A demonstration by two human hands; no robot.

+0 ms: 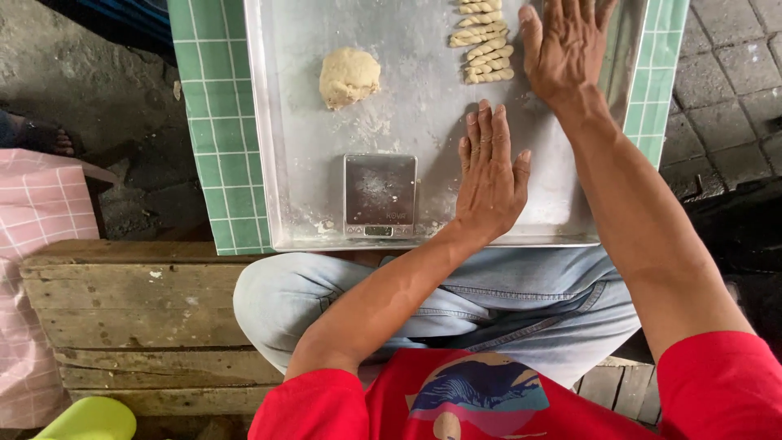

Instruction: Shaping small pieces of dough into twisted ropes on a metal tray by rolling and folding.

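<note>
A row of twisted dough sticks (483, 41) lies at the far side of a floured metal tray (277, 163), pale tan, each one wound like a short rope and laid crosswise, stacked one after the other. The right hand (566, 49) rests flat just beside them, palm down, fingers spread and grasping nothing. The left hand (489, 175) lies flat on the tray nearer the body, fingers straight and together, also holding nothing; whether any dough lies beneath either palm cannot be told. A rough ball of dough (349, 77) sits well apart to the left. A small digital scale (380, 195) stands on the tray's near edge, dusted with flour. The tray lies on a green tiled table (216, 122).
</note>
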